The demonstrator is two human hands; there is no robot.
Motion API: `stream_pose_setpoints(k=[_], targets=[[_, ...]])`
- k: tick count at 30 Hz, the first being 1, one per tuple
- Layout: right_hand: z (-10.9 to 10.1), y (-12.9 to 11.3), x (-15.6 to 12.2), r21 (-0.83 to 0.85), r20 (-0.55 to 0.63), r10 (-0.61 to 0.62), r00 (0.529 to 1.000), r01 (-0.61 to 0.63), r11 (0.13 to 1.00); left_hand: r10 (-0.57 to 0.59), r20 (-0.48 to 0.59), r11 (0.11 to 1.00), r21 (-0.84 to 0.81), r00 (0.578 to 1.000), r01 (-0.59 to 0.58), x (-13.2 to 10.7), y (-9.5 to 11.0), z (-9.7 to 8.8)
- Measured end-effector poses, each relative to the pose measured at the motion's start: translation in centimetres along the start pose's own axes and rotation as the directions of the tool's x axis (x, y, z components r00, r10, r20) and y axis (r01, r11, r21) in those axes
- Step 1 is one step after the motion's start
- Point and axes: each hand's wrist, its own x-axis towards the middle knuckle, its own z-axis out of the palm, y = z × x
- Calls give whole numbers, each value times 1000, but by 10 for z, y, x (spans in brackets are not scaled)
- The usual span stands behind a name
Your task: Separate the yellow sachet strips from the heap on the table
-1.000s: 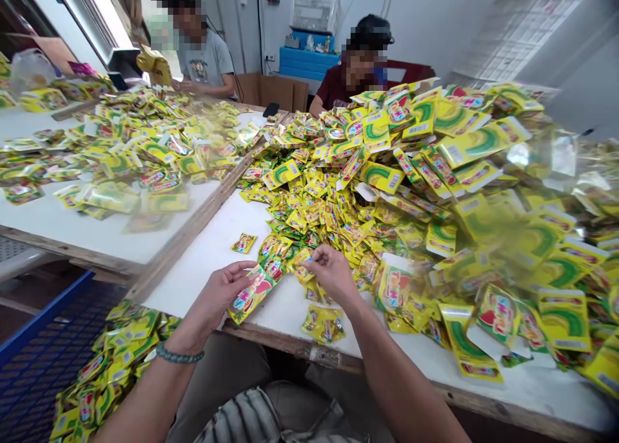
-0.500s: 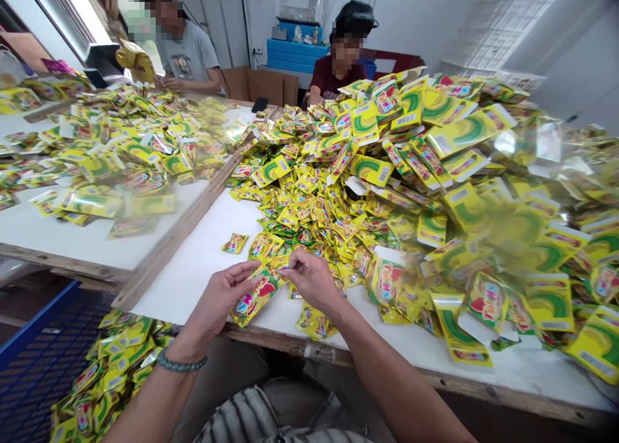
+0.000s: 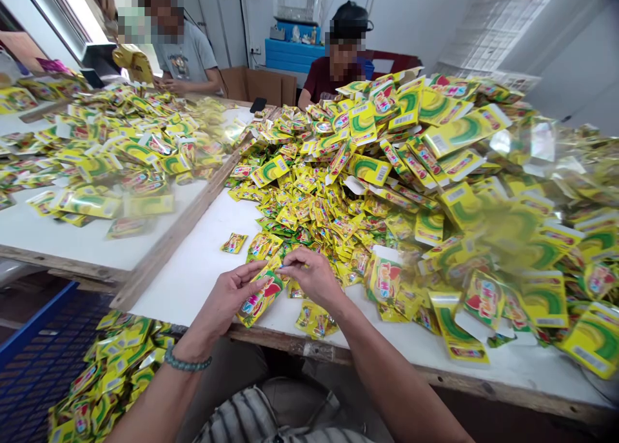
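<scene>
My left hand (image 3: 231, 301) grips a small yellow and green printed box (image 3: 261, 296), held tilted above the front edge of the white table (image 3: 193, 262). At the upper end of this box the fingers of my right hand (image 3: 312, 276) are pinched together, against its yellow end flap; the fingertips partly hide it. Just beyond both hands lies a heap of small yellow sachets (image 3: 314, 217). One loose sachet (image 3: 234, 242) lies apart to the left. More sachets (image 3: 315, 319) rest near the table edge below my right wrist.
A big pile of similar boxes (image 3: 464, 133) rises at the right. A wooden strip (image 3: 178, 220) divides the table; more boxes (image 3: 91, 201) lie left of it. A blue crate (image 3: 29, 346) with boxes stands below left. Two people (image 3: 186, 56) sit across the table.
My right hand has moved slightly left, closer to the box's upper end. The box has shifted a little right and its yellow end now stands more upright.
</scene>
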Motion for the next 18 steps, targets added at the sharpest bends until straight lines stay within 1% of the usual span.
stream_pose_setpoints(k=[2,4,8,11,12,14,16,18], targets=[[1,1,0,-22,-80,-32,996,31,999,2,-13,998,-63,1000,-3,0,-3,0],[4,2,-2,-34,-105,-44,993,41,999,7,-18,997,-79,1000,-8,0,-6,1],[11,0,-6,-36,-91,-42,995,39,999,9,-44,997,-72,999,-12,0,-8,2],[14,-4,-8,-41,-86,-4,996,0,999,10,-53,998,-56,999,-13,0,-5,1],[14,-6,-9,-32,-60,21,998,-23,999,11,-54,999,-43,998,-13,0,-5,1],[14,-10,-10,-6,49,70,996,-70,998,13,-63,1000,-8,998,-14,0,-4,1],[14,-13,-12,19,166,119,979,-124,992,6,-77,1000,16,997,-4,0,-5,4],[15,-14,-12,64,239,166,957,-186,980,-10,-84,1000,23,996,12,-1,-4,8]])
